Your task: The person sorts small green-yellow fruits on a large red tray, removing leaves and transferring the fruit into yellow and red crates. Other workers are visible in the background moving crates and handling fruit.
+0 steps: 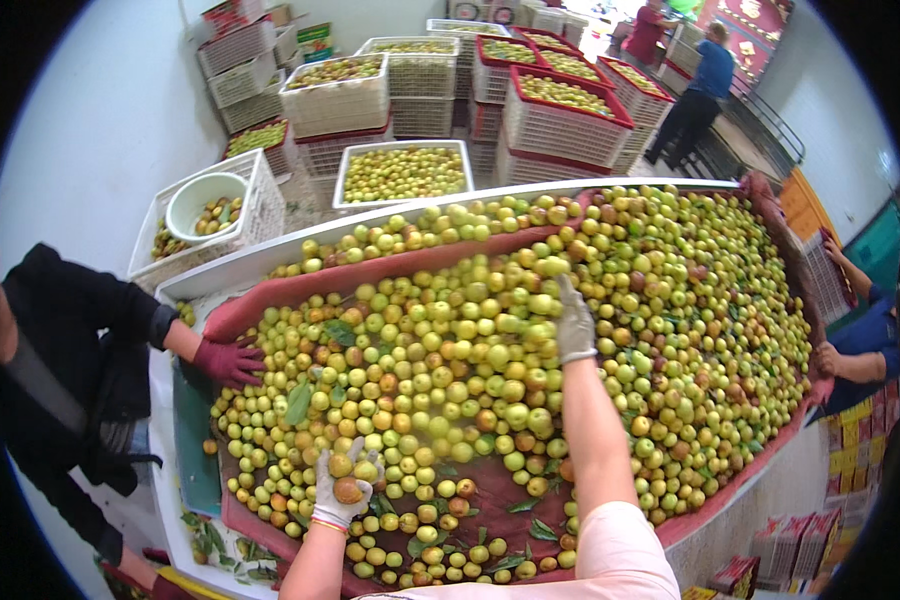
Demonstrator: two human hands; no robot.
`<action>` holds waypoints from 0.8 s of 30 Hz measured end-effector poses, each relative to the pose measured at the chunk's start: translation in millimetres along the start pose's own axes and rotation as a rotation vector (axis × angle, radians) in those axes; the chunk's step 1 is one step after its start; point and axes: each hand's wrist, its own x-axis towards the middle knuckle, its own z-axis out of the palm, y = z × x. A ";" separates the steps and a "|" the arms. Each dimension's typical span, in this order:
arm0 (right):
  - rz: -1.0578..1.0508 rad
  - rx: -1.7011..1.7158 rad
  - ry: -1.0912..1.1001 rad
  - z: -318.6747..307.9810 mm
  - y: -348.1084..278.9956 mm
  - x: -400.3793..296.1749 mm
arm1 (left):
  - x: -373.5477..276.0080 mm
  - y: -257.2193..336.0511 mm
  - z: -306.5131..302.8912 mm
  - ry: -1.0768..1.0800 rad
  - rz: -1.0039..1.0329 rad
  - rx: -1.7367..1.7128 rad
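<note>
Green and reddish-brown round fruits, likely jujubes point(420, 352), lie heaped on a red cloth point(495, 491) spread in a large white-edged sorting table point(390, 206). My left hand point(343, 484), in a pale glove, is palm up at the near left of the heap, holding several brownish fruits. My right arm reaches forward; my right hand point(576, 322), in a grey-white glove, lies flat with its edge against the fruits at the heap's middle, no fruit clearly gripped. Loose green leaves point(298, 403) lie among the fruits, some on the bare cloth between my arms.
At the left a co-worker's maroon-gloved hand point(230, 363) touches the heap's edge. Another person's hand point(827, 360) holds the cloth at the right. Beyond the table stand a crate with a pale bowl point(206, 206) and stacked fruit crates point(337, 112). Two people stand at the back right.
</note>
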 end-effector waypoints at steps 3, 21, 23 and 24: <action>0.178 -0.386 0.206 124.6 6.5 -9.2 | -5.1 3.6 -8.8 -0.035 0.028 0.014; 0.610 -0.759 -0.623 283.6 138.5 -149.1 | -50.0 41.1 -6.6 -0.118 0.324 0.052; 0.764 -0.983 -0.894 291.4 38.8 -135.6 | -66.8 29.2 -6.4 -0.005 0.370 -0.009; 0.828 -1.101 -0.901 275.9 -7.2 -127.1 | -67.6 27.0 -11.1 -0.060 0.300 -0.025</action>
